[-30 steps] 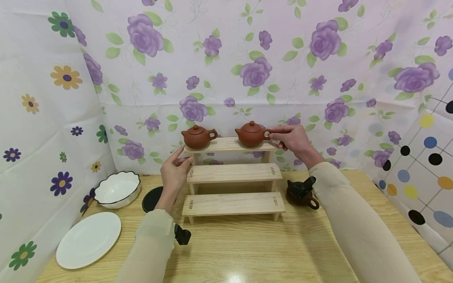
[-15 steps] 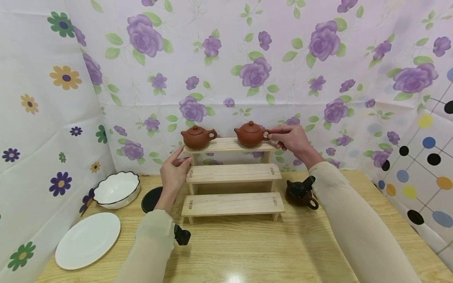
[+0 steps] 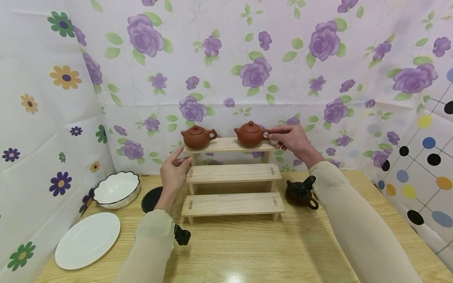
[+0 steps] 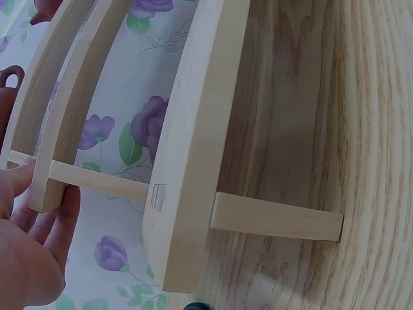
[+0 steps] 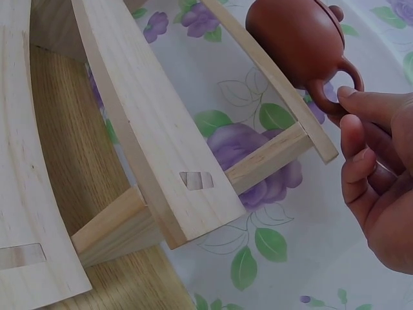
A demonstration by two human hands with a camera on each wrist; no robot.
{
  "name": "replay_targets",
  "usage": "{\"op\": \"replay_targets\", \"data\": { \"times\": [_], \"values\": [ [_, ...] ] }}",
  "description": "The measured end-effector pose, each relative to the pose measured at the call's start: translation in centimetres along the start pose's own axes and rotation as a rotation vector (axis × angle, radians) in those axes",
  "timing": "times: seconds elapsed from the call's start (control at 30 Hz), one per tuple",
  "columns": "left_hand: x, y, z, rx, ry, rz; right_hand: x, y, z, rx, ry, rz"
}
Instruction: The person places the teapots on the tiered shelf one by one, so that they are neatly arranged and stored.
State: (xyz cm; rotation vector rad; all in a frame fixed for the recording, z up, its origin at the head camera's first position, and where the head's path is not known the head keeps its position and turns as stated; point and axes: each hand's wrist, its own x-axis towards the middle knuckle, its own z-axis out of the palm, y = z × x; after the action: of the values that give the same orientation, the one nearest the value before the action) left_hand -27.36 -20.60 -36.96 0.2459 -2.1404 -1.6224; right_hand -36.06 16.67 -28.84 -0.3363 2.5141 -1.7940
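Note:
A three-tier wooden shelf (image 3: 233, 173) stands against the flowered cloth. On its top tier sit two reddish-brown clay teapots, a left teapot (image 3: 196, 137) and a right teapot (image 3: 250, 134), both upright with spouts to the left. My right hand (image 3: 291, 139) pinches the right teapot's handle between thumb and finger, as the right wrist view also shows. At the shelf's left end, my left hand (image 3: 173, 169) holds the frame around the upper tiers; in the left wrist view its fingers (image 4: 61, 226) curl about a board's end. The left teapot's handle has no hand on it.
A dark teapot (image 3: 299, 193) rests on the table right of the shelf, partly hidden by the right wrist camera. At left are a scalloped white bowl (image 3: 116, 190), a white plate (image 3: 88, 240) and a black round object (image 3: 151, 199), partly behind the left forearm.

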Motion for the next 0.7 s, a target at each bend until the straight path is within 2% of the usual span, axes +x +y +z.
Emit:
{"op": "replay_targets", "data": {
  "times": [0.4, 0.7],
  "values": [
    [0.0, -0.1, 0.1, 0.009, 0.004, 0.001, -0.2, 0.2, 0.0, 0.029, -0.001, -0.008],
    [0.2, -0.1, -0.2, 0.011, -0.012, -0.004, -1.2, -0.2, -1.3, -0.021, 0.066, -0.054]
  ]
}}
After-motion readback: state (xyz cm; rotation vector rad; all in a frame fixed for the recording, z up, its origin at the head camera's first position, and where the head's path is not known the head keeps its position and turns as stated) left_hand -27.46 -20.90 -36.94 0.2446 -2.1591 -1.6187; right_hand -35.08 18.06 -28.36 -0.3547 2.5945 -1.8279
